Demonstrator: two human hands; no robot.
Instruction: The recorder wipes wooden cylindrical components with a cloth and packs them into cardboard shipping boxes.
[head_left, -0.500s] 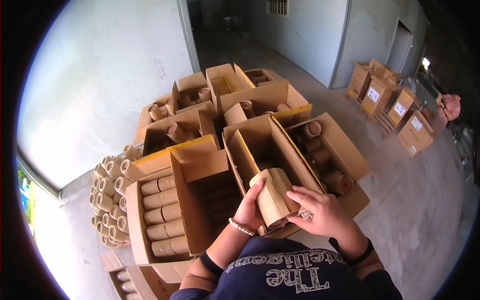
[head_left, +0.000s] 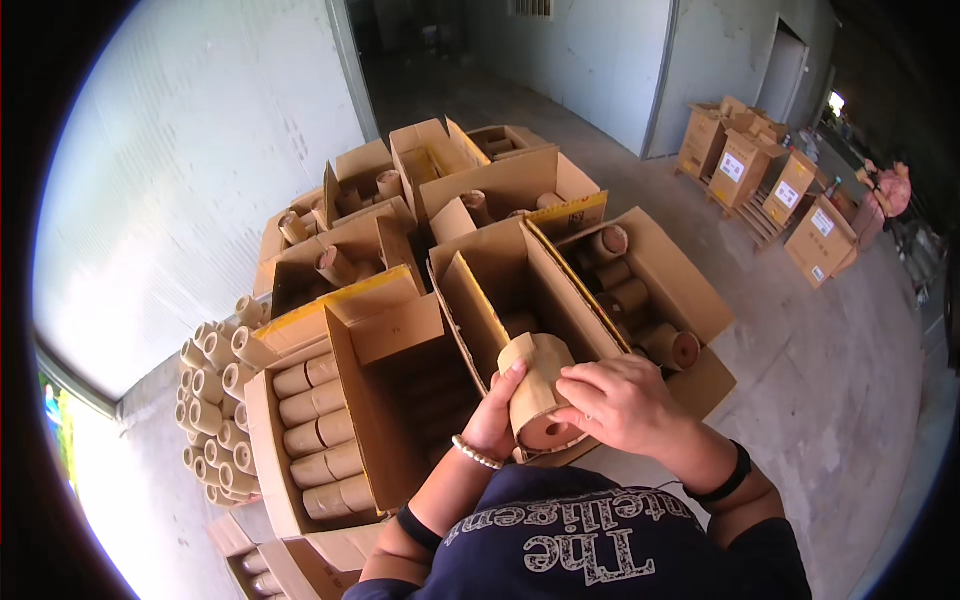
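Observation:
A short, thick cylinder in brown paper is tilted in front of my chest, above the near edge of an open carton. Its near end shows a reddish-brown disc with a small dark hole. My left hand is closed round its left side, thumb along the paper. My right hand is closed on the right side, with bent fingertips pinching the paper near the end rim. What lies deep in the carton below is mostly in shadow.
Open cartons crowd around, one with stacked wrapped cylinders at left, another with loose ones at right. Bare cylinders are heaped on the far left. Cartons stand on a pallet, with a person beside them.
The cylinder has turned so its reddish end faces me. Its paper now lies closer around it, and my right fingers have curled from spread to bent. The view has shifted slightly.

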